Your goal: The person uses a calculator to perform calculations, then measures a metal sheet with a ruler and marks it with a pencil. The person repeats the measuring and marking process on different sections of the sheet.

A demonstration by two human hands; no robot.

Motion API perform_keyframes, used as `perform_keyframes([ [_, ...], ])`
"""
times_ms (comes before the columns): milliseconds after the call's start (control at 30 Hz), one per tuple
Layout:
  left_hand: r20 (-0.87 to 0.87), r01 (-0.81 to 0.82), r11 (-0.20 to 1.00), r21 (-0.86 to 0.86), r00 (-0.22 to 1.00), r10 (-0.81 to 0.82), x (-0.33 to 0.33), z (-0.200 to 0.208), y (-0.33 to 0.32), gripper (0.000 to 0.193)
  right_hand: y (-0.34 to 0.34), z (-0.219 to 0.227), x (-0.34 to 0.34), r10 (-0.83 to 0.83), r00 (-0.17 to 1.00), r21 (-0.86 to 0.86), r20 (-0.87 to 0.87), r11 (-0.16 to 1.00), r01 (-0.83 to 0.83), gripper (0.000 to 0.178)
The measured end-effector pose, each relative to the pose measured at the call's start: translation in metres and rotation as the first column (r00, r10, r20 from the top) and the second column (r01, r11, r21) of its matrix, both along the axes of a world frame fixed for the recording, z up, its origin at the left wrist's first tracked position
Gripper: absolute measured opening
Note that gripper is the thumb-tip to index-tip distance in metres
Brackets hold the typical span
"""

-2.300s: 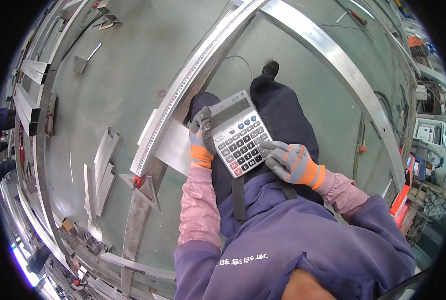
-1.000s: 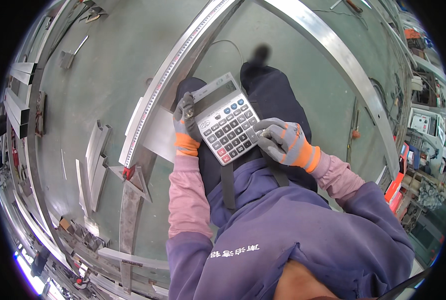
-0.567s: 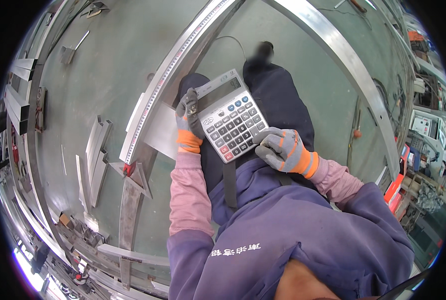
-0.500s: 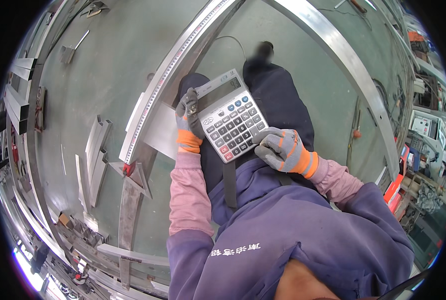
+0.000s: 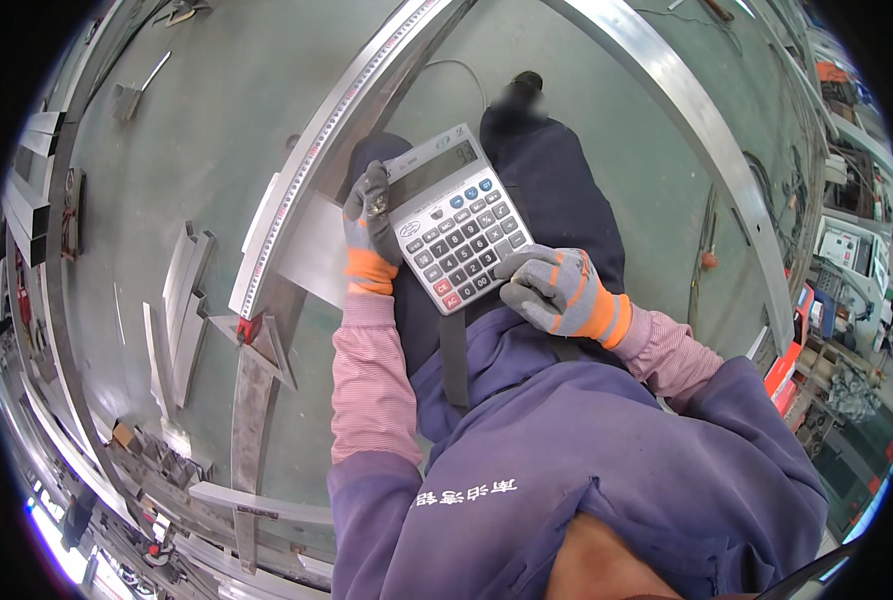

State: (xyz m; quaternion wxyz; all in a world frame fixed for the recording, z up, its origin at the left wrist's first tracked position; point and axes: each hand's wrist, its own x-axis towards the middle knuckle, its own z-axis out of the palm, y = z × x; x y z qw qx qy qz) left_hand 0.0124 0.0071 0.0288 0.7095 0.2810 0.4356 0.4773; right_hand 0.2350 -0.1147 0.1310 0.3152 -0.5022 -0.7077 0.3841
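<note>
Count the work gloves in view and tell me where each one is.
2: one on the left hand, gripping the calculator by its left edge; one on the right hand, at its lower right edge. Others may be hidden near the rim.

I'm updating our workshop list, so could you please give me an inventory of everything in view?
Calculator: one, silver-grey, centre
Silver bar: one, silver, left of the calculator
Measuring tape: one, white with red marks, along the silver bar
Triangular frame: one, grey, near the tape's lower end
Sheet: one, pale grey, right of the silver bar
Curved beam: one, silver, upper right
Metal profiles: several, silver, floor at left
Workshop clutter: too dense to count, mixed colours, right rim
Hoodie: one, purple, bottom
Trousers: one pair, dark navy, around the calculator
Left hand: one, grey-and-orange glove, holding the calculator's left edge
Right hand: one, grey-and-orange glove, fingers curled at the calculator's lower-right edge
</note>
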Motion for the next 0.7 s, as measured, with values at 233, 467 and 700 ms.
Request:
perform_keyframes([
  [233,0.098,-0.099,0.995,-0.004,0.99,0.099,0.003,-0.009,0.0,0.032,-0.001,-0.002,-0.002,0.013,1.0,-0.016,-0.01,1.0,-0.014,0.012],
  [467,0.046,-0.002,1.0,0.02,0.999,0.001,-0.002,-0.01,0.0,0.033,-0.005,-0.005,-0.006,0.063,0.998,-0.028,-0.001,0.998,-0.063,0.012],
  [700,-0.018,-0.031,0.997,0.066,0.999,0.033,0.001,-0.012,-0.001,0.036,-0.002,0.004,-0.018,0.134,0.983,-0.048,0.124,0.99,-0.129,0.021],
])
